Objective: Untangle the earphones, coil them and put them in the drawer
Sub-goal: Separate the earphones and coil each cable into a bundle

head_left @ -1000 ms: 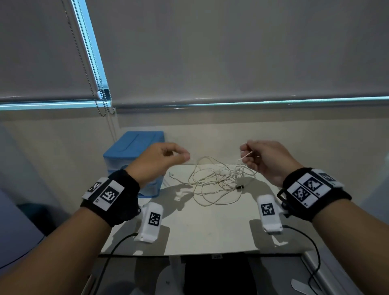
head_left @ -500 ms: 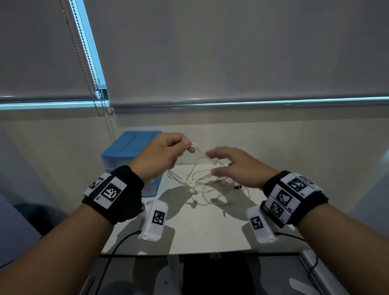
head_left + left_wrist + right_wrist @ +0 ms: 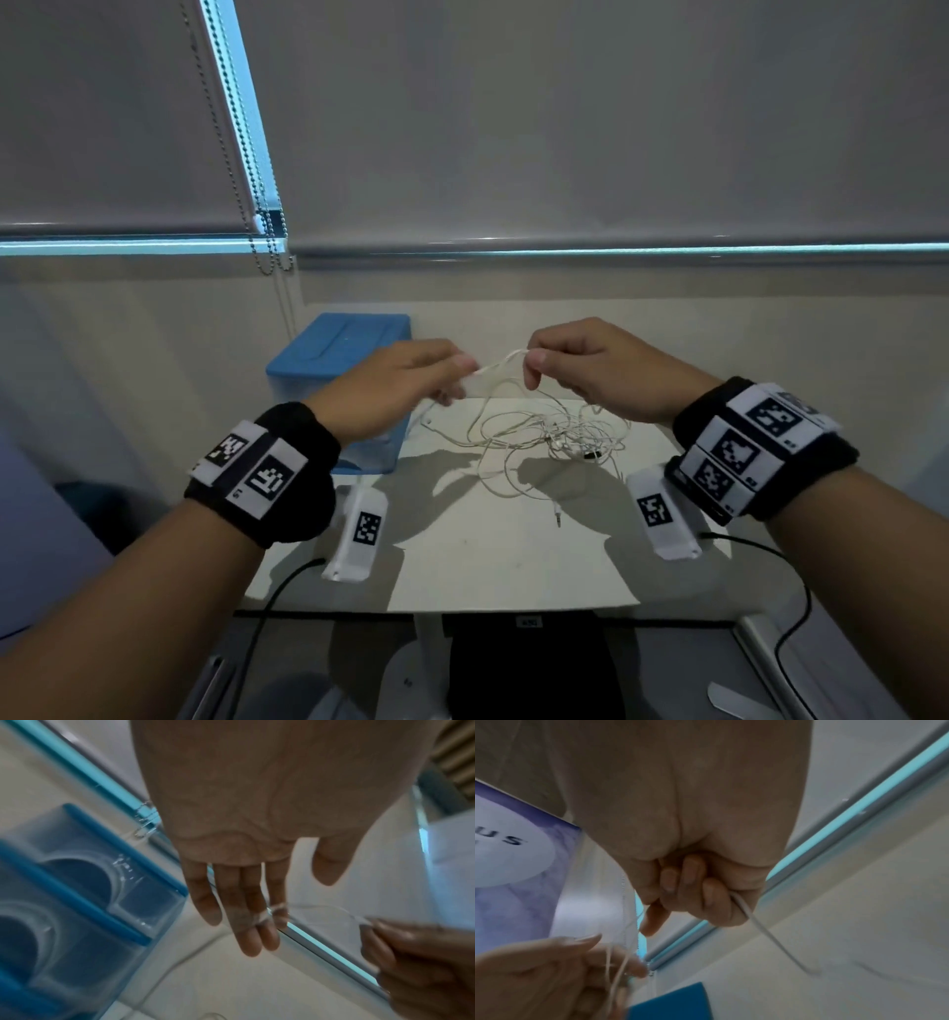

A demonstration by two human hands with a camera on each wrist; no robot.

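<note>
White earphones (image 3: 565, 437) lie in a loose tangle on the white table (image 3: 513, 565), their jack plug (image 3: 557, 516) nearer me. One strand (image 3: 500, 360) rises from the tangle and spans between both hands. My left hand (image 3: 459, 380) holds its fingers straight (image 3: 257, 923), and the cable (image 3: 272, 912) is looped across them with the thumb apart. My right hand (image 3: 534, 367) is curled and pinches the cable (image 3: 741, 906), which trails out of the fist. The blue drawer unit (image 3: 339, 354) stands at the table's back left, drawers shut (image 3: 77, 902).
The wall and roller blinds stand just behind the table, with a bead chain (image 3: 262, 221) hanging above the drawer unit. White sensor units (image 3: 359, 534) with black leads hang under both wrists. A dark object (image 3: 524, 678) sits below the table's front edge.
My right hand, spread over the tangle half a second ago, has closed on a strand and lifted it. The cable now lies looped over my left fingers.
</note>
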